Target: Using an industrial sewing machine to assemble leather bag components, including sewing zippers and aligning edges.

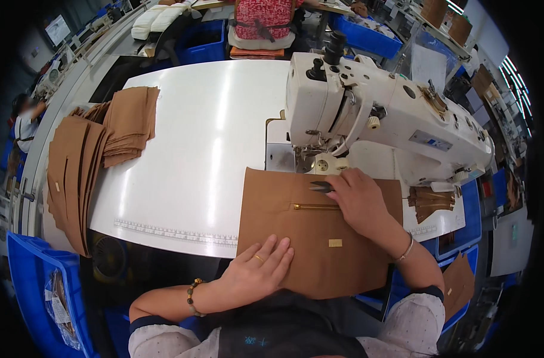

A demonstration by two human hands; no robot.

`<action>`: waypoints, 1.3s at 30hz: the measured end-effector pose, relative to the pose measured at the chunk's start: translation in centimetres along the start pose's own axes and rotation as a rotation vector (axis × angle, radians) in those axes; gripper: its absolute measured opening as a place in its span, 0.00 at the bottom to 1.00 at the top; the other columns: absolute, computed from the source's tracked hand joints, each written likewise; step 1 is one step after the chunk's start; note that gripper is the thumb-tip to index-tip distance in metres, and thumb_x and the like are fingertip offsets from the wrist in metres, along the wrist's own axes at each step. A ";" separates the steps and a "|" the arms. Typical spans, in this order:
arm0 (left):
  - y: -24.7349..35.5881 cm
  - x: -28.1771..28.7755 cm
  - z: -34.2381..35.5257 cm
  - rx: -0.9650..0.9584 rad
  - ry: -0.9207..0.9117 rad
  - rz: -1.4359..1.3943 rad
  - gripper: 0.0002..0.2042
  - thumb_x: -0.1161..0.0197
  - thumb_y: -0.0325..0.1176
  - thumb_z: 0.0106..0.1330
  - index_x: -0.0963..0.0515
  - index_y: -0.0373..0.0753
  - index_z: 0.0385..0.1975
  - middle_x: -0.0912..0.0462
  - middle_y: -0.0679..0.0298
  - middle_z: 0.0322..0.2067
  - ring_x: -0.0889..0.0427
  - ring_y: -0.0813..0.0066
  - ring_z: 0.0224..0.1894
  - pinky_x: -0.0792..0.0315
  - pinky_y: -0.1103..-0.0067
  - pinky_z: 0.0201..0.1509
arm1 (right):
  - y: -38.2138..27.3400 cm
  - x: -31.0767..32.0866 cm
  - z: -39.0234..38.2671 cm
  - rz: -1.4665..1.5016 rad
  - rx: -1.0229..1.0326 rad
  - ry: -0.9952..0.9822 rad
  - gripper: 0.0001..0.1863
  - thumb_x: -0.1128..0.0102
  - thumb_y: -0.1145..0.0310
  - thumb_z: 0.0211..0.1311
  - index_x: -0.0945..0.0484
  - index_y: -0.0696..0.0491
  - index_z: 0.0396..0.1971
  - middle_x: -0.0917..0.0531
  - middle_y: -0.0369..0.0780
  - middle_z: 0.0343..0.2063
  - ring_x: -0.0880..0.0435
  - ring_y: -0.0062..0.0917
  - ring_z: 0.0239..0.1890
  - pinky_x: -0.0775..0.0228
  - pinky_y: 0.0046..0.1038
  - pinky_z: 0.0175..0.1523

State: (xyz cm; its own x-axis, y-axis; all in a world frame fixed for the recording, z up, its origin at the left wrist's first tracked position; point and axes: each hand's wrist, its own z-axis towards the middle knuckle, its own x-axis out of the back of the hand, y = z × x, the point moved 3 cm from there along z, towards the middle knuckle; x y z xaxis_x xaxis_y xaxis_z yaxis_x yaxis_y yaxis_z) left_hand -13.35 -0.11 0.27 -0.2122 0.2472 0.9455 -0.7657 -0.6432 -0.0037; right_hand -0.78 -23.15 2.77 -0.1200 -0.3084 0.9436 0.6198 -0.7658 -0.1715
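A large brown panel (pixel 308 262), fabric or leather, lies over the front edge of the white sewing table, its lower part hanging toward my body. A brass-coloured zipper (pixel 315 207) is set into it, and a small pale label (pixel 335 243) sits below the zipper. My left hand (pixel 261 267) rests flat on the panel's left part, fingers stretched out. In my right hand (pixel 357 197) are small dark thread snips (pixel 322 187), blades pointing left just above the zipper. The sewing machine's needle area (pixel 308 158) is right behind the panel's far edge.
The white sewing machine (pixel 397 113) fills the table's right rear. Stacks of brown pieces (pixel 75 173) lie at the left edge, and small brown strips (pixel 430 203) at the right. Blue bins (pixel 39 262) stand on both sides. A person in red (pixel 263 21) sits beyond the table.
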 end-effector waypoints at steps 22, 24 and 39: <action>-10.6 -1.4 6.9 0.242 -0.259 -0.533 0.14 0.24 0.37 0.51 0.26 0.42 0.23 0.20 0.69 0.35 0.19 0.63 0.40 0.25 0.69 0.41 | 4.0 1.3 2.5 -0.140 0.126 0.058 0.12 0.31 0.65 0.60 0.21 0.57 0.38 0.20 0.42 0.35 0.18 0.38 0.40 0.23 0.39 0.43; -8.8 -0.4 6.1 -0.076 0.030 -0.223 0.08 0.29 0.32 0.51 0.24 0.44 0.22 0.24 0.71 0.29 0.20 0.69 0.35 0.26 0.71 0.38 | 4.2 0.7 3.0 -0.143 0.144 -0.097 0.10 0.33 0.65 0.62 0.22 0.54 0.38 0.21 0.42 0.33 0.18 0.39 0.38 0.23 0.39 0.42; -10.5 -0.2 5.4 0.037 -0.070 -0.720 0.10 0.23 0.32 0.53 0.20 0.41 0.21 0.28 0.66 0.22 0.23 0.64 0.27 0.29 0.70 0.30 | 6.9 3.8 -2.6 0.003 -0.092 -0.043 0.13 0.32 0.70 0.58 0.17 0.52 0.44 0.20 0.42 0.33 0.19 0.41 0.40 0.24 0.40 0.44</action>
State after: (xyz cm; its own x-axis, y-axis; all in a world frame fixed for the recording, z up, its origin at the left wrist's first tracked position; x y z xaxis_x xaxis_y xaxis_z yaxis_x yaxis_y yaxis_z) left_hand -2.01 2.64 1.93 0.3771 0.5727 0.7279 -0.6799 -0.3625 0.6374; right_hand 1.05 -31.11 4.47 -0.0843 -0.2877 0.9540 0.5458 -0.8143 -0.1974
